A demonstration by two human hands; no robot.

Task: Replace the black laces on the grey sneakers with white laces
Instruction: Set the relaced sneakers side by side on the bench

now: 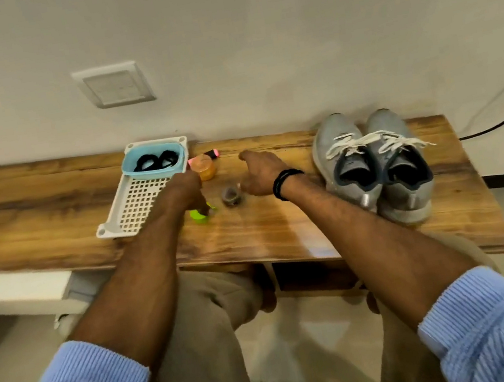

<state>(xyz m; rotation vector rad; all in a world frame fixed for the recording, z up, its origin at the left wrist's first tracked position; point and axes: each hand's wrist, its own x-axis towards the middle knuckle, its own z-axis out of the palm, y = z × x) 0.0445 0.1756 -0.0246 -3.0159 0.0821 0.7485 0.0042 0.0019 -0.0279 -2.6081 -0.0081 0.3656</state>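
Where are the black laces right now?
Head view: the black laces lie coiled in the light blue tub, which sits on the far end of the white slotted tray, left-centre on the wooden table, just left of the orange jar.

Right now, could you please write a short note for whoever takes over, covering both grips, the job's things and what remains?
Left grip: down at a green thing; blur hides whether it holds it.
Right grip: relaxed, empty, beside a small dark jar.
Sneakers: side by side at the right of the table, both threaded with white laces.
Black laces: in the blue tub on the tray.
Done: the swap, it seems.
Left: check the knots, which I cannot make out.
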